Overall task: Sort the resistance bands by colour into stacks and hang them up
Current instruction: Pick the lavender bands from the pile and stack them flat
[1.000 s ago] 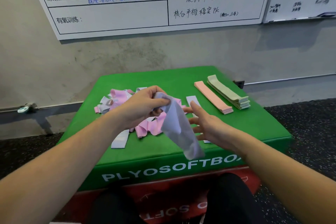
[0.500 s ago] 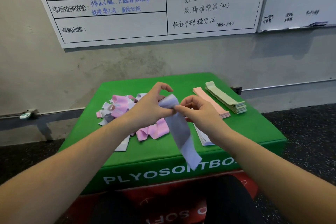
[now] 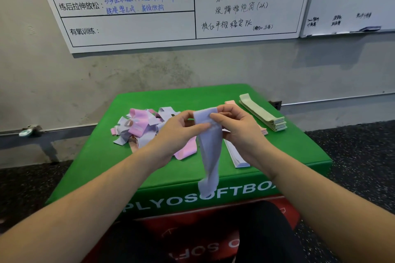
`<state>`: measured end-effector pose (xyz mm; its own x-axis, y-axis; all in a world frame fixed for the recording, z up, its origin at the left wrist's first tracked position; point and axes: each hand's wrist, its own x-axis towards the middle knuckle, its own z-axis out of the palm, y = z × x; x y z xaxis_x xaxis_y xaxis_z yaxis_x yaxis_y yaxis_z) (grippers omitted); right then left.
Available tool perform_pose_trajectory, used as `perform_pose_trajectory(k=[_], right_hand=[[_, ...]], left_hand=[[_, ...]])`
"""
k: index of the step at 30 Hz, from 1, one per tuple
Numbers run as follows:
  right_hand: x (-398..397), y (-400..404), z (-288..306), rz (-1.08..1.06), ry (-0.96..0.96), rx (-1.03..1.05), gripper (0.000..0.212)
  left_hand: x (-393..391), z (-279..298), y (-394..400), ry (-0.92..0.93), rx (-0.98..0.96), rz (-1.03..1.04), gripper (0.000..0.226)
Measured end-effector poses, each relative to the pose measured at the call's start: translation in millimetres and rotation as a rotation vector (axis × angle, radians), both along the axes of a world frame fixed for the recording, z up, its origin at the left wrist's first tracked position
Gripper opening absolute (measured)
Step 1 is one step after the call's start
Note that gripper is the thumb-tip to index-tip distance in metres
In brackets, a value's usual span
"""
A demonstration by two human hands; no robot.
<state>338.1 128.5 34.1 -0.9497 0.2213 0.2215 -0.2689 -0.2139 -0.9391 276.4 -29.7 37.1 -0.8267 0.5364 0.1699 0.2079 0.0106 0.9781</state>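
Both the left hand [image 3: 175, 132] and right hand [image 3: 237, 128] now pinch the lavender band's [image 3: 209, 147] top, the right having just closed on it, ready for the lavender stack [image 3: 236, 156] beyond, unsorted pile [image 3: 141, 126] farther left.

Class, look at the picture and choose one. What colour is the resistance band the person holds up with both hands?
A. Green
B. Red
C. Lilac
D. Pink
C: the band pinched at its top between the left hand and the right hand is pale lilac and hangs down in front of the green box.
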Motion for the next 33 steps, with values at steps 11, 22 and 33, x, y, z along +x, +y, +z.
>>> perform_pose_trajectory(k=[11,22,33], right_hand=[[4.6,10.0,-1.7,-0.083,-0.039,0.074,0.003],[-0.6,24.6,-21.9,-0.292,0.207,0.229,0.014],[-3.8,43.2,-38.7,-0.258,0.170,0.211,0.022]], left_hand=[[4.7,-18.5,17.3,0.017,0.108,0.097,0.014],[14.6,-25.9,34.3,0.037,0.049,-0.034,0.016],[18.6,-30.0,64.7,0.019,0.072,0.096,0.022]])
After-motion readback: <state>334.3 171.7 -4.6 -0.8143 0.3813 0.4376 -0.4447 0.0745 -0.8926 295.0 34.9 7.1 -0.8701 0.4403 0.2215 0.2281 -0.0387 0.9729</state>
